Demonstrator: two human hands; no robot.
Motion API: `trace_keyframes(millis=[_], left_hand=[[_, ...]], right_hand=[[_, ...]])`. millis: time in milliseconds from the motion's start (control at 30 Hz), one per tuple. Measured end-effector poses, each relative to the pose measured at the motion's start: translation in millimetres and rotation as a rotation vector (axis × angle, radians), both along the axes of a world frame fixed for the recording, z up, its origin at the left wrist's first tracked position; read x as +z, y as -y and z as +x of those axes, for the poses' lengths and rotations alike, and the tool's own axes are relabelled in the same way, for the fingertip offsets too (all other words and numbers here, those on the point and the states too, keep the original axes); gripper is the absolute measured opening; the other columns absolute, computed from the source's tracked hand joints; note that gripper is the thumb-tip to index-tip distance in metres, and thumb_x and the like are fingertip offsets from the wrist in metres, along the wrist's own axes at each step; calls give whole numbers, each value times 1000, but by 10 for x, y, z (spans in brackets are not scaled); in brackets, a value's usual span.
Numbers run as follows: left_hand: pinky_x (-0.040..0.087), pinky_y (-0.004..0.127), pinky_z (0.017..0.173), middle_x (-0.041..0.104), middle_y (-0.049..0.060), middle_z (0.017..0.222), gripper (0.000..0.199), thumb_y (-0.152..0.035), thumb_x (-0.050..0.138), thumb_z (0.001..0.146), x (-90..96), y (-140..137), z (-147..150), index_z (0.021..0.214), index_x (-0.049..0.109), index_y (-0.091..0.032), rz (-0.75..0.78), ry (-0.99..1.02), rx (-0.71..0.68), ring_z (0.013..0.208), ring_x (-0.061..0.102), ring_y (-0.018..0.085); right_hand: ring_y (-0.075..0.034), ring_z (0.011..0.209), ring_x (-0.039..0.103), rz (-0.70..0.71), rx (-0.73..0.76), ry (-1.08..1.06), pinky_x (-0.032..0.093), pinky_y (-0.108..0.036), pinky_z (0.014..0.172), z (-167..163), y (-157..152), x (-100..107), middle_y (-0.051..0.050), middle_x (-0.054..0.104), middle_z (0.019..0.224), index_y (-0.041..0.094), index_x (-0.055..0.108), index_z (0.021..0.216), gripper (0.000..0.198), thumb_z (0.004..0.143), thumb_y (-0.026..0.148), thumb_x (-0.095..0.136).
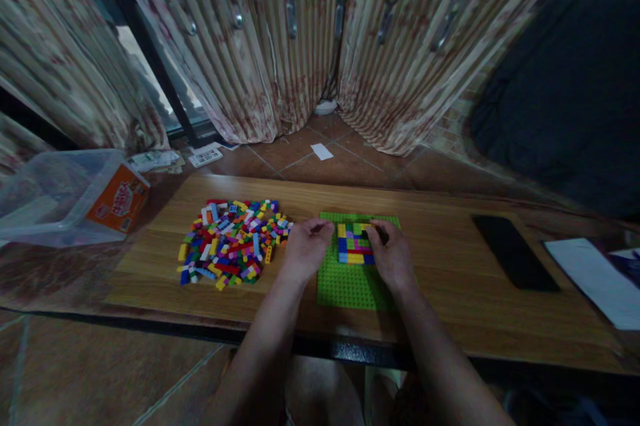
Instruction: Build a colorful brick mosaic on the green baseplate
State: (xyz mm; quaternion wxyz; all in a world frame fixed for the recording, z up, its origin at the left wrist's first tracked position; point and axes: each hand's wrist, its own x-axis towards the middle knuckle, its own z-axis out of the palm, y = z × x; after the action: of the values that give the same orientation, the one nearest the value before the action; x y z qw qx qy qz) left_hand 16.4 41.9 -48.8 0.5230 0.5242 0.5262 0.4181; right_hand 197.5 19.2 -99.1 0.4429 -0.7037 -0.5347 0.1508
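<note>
Loose brick pile point(233, 241) left, black phone point(515, 251) right, clear tub point(60, 196) far left. Green baseplate point(353, 283) centre table; left hand point(306, 249) and right hand point(393, 254) flank its brick patch point(354, 244), fingertips curled touching it, grip unclear.

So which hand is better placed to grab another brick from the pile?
Probably the left hand: the pile lies just beside it, while the right hand sits across the baseplate.
</note>
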Motion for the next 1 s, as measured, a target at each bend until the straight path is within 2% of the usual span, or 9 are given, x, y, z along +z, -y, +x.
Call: trace_keyframes(millis=[233, 433, 600, 733, 833, 1000], left_hand=[[42, 22, 58, 62, -1, 62, 16, -30, 62, 74, 14, -58, -160, 71, 70, -16, 51, 2, 71, 59, 55, 11], [42, 22, 56, 64, 0, 63, 20, -34, 71, 66, 130, -108, -385, 71, 69, -15, -14, 101, 253, 57, 55, 11], [40, 20, 54, 67, 0, 69, 26, -37, 74, 62, 210, -157, -599, 74, 69, -14, -7, 204, 409, 55, 54, 9], [38, 18, 53, 66, 0, 67, 29, -37, 76, 59, 276, -148, -744, 72, 68, -13, 1, 329, 512, 56, 54, 7], [38, 18, 54, 66, 0, 68, 32, -36, 78, 55, 318, -134, -815, 74, 67, -13, -15, 423, 577, 55, 54, 7], [39, 18, 54, 66, -1, 69, 31, -33, 79, 54, 346, -124, -895, 74, 66, -14, -19, 560, 629, 55, 55, 6]], right_hand=[[-28, 97, 62, 1, 9, -10, 45, -45, 91, 4, 14, -1, -14, 69, 104, 15, 67, 105, 47, 86, 54, 49], [-26, 98, 63, 58, -27, -119, 46, -43, 89, 51, 52, 71, -14, 70, 103, 15, 66, 107, 50, 92, 53, 36], [-26, 93, 63, 123, -75, -121, 47, -42, 85, -4, 74, 144, -13, 70, 100, 15, 66, 106, 47, 92, 52, 41], [-25, 99, 62, 196, -103, -60, 45, -43, 89, -165, 99, 222, -12, 69, 105, 17, 67, 106, 40, 92, 47, 45], [-24, 99, 60, 270, -30, 45, 45, -42, 90, -347, 135, 269, -9, 70, 101, 18, 68, 102, 33, 93, 42, 47], [-22, 95, 58, 305, 239, 194, 45, -39, 86, -718, 218, 257, -6, 69, 96, 20, 67, 101, 22, 93, 33, 51]])
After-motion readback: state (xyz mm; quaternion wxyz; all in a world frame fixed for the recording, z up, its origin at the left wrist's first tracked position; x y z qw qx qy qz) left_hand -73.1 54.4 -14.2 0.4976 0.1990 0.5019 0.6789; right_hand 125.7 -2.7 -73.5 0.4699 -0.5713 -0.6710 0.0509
